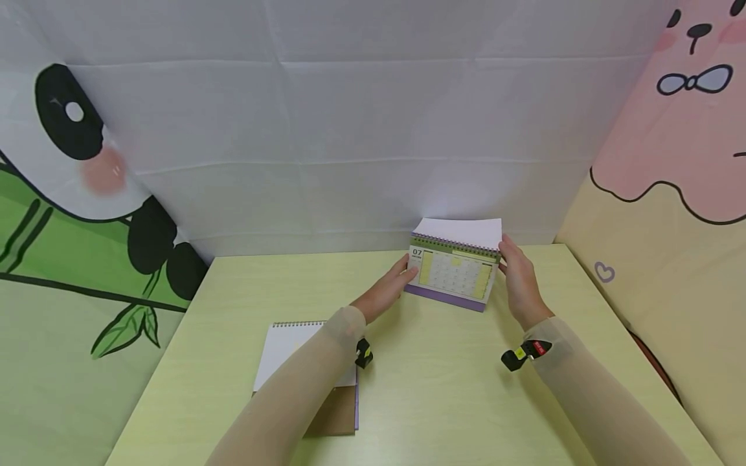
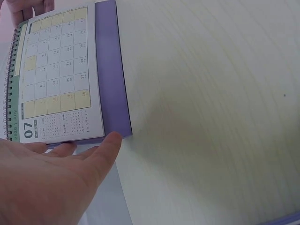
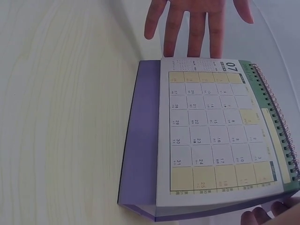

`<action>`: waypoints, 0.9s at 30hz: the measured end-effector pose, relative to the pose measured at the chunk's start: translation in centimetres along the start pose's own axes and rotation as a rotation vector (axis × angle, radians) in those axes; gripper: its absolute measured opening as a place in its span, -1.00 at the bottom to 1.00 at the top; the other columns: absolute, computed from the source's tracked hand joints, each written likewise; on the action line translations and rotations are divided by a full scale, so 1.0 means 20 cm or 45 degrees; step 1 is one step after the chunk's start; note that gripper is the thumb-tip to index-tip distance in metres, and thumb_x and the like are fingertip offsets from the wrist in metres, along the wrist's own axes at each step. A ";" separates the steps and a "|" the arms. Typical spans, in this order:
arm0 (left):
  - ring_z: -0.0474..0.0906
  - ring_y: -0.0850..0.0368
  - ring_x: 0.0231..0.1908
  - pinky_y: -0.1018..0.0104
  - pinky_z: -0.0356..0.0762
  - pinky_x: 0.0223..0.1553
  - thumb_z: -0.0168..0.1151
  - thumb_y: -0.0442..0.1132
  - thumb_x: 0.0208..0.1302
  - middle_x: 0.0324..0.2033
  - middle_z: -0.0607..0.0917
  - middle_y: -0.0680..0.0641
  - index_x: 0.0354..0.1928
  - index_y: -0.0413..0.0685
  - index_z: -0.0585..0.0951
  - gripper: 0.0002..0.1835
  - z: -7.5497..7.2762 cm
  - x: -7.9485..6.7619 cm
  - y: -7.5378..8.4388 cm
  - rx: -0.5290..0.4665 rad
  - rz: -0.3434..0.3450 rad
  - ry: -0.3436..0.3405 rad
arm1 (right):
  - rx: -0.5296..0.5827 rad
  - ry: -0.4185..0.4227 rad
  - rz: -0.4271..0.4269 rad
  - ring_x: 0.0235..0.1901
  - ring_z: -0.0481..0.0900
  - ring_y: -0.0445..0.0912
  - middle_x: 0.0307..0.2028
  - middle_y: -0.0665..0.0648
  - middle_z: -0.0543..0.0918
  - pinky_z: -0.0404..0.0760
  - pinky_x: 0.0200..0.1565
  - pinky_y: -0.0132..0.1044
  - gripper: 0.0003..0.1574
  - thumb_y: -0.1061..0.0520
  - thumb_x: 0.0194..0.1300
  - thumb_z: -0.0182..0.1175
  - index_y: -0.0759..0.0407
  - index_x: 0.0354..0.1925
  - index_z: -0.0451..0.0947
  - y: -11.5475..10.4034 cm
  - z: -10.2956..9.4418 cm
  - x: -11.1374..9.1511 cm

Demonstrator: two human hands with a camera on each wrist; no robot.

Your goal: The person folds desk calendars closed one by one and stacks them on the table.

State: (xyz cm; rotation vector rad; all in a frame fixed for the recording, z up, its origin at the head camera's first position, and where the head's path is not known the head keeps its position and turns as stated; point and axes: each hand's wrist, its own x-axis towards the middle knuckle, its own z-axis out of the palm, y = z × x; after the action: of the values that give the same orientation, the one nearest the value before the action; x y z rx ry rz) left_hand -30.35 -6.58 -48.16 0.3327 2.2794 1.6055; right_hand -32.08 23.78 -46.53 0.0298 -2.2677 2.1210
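Observation:
A spiral-bound desk calendar with a purple base stands tilted near the table's back, its page reading 07. The left hand touches its left side with fingers extended; from the right wrist view, those straight fingers meet the calendar's edge. On the opposite side is the right hand, its fingers against the upper right edge. Only a few of its fingertips show at the bottom of the right wrist view. Partly under the left forearm lies a second spiral-bound pad with white pages and a brown lower part.
The pale wood-patterned table ends against a white cloth backdrop. Printed cloths hang at both sides, with a green one at the left and a pink-and-cream one at the right.

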 end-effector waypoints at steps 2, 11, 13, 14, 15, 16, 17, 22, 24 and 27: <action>-0.25 -0.11 1.00 -0.41 0.04 0.94 -0.16 0.39 0.89 1.00 -0.15 0.10 1.00 0.36 -0.20 -0.09 0.00 0.00 0.00 -0.001 -0.002 0.000 | 0.000 -0.002 0.003 1.00 -0.17 0.00 0.99 -0.11 -0.16 -0.03 0.98 0.20 -0.06 -0.34 0.96 -0.31 -0.06 0.99 -0.17 0.00 0.00 0.00; -0.27 -0.08 1.00 -0.41 0.03 0.94 -0.18 0.40 0.88 1.00 -0.18 0.13 0.99 0.39 -0.21 -0.10 0.00 -0.01 0.01 0.004 -0.007 -0.009 | 0.071 -0.009 -0.022 1.00 -0.17 -0.03 0.99 -0.08 -0.15 -0.06 0.99 0.10 -0.08 -0.27 0.96 -0.26 -0.03 0.99 -0.17 0.00 -0.01 0.00; -0.27 -0.08 1.00 -0.41 0.02 0.94 -0.18 0.40 0.88 1.00 -0.18 0.13 0.99 0.39 -0.21 -0.10 0.00 -0.01 0.01 0.004 -0.004 -0.011 | 0.103 -0.010 -0.029 0.99 -0.16 -0.04 0.99 -0.08 -0.15 -0.07 0.99 0.06 -0.08 -0.24 0.96 -0.23 -0.02 0.99 -0.16 0.00 -0.01 0.01; -0.27 -0.08 1.00 -0.41 0.02 0.94 -0.18 0.40 0.88 1.00 -0.18 0.13 0.99 0.40 -0.21 -0.10 0.00 -0.01 0.01 0.005 -0.003 -0.011 | 0.116 -0.009 -0.032 0.99 -0.15 -0.04 0.99 -0.08 -0.15 -0.08 0.99 0.05 -0.08 -0.23 0.96 -0.22 -0.01 0.99 -0.16 0.00 -0.01 0.01; -0.27 -0.08 1.00 -0.42 0.02 0.94 -0.17 0.41 0.88 1.00 -0.18 0.13 0.99 0.40 -0.20 -0.10 0.00 -0.01 0.01 0.006 -0.002 -0.010 | 0.122 -0.009 -0.035 0.99 -0.14 -0.04 0.99 -0.08 -0.15 -0.08 0.99 0.05 -0.08 -0.23 0.96 -0.21 0.00 0.99 -0.15 0.00 -0.01 0.01; -0.27 -0.09 1.00 -0.42 0.02 0.94 -0.17 0.40 0.88 1.00 -0.18 0.13 0.99 0.41 -0.20 -0.10 0.00 -0.01 0.01 0.007 -0.002 -0.010 | 0.125 -0.012 -0.035 0.99 -0.15 -0.04 0.99 -0.08 -0.15 -0.09 0.99 0.05 -0.08 -0.23 0.96 -0.21 -0.01 0.99 -0.16 0.01 -0.01 0.01; -0.27 -0.09 1.00 -0.43 0.02 0.94 -0.17 0.41 0.88 1.00 -0.17 0.13 0.99 0.41 -0.20 -0.10 0.00 -0.01 0.01 0.008 -0.001 -0.009 | 0.123 -0.014 -0.038 0.99 -0.16 -0.03 0.99 -0.08 -0.16 -0.10 1.00 0.07 -0.08 -0.24 0.96 -0.21 -0.02 0.99 -0.16 0.01 -0.01 0.01; -0.25 -0.10 1.00 -0.45 0.05 0.92 -0.18 0.41 0.88 1.00 -0.15 0.12 0.99 0.41 -0.19 -0.11 0.00 0.00 0.00 0.003 0.005 -0.006 | 0.124 -0.037 -0.066 1.00 -0.26 -0.05 1.00 -0.07 -0.19 -0.17 1.00 0.12 -0.07 -0.23 0.96 -0.19 -0.01 0.99 -0.18 0.01 -0.02 0.00; -0.25 -0.10 1.00 -0.44 0.06 0.92 -0.18 0.41 0.88 1.00 -0.15 0.12 0.99 0.41 -0.19 -0.10 0.00 0.00 0.00 0.002 0.005 -0.005 | 0.132 -0.044 -0.079 1.00 -0.30 -0.08 1.00 -0.07 -0.19 -0.18 1.00 0.12 -0.07 -0.21 0.96 -0.17 0.01 0.99 -0.17 0.01 -0.03 0.00; -0.24 -0.10 1.00 -0.43 0.06 0.93 -0.17 0.41 0.88 1.00 -0.15 0.11 0.99 0.39 -0.19 -0.10 0.00 0.01 -0.01 0.001 0.001 -0.004 | 0.139 -0.057 -0.092 1.00 -0.31 -0.09 1.00 -0.08 -0.19 -0.19 1.00 0.12 -0.07 -0.19 0.96 -0.17 0.02 0.99 -0.18 0.01 -0.03 0.00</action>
State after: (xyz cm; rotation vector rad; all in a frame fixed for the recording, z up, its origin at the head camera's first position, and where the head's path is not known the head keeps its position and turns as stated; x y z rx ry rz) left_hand -30.45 -6.53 -48.29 0.3358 2.2780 1.6033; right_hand -32.13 24.36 -46.76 0.1612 -2.1364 2.2263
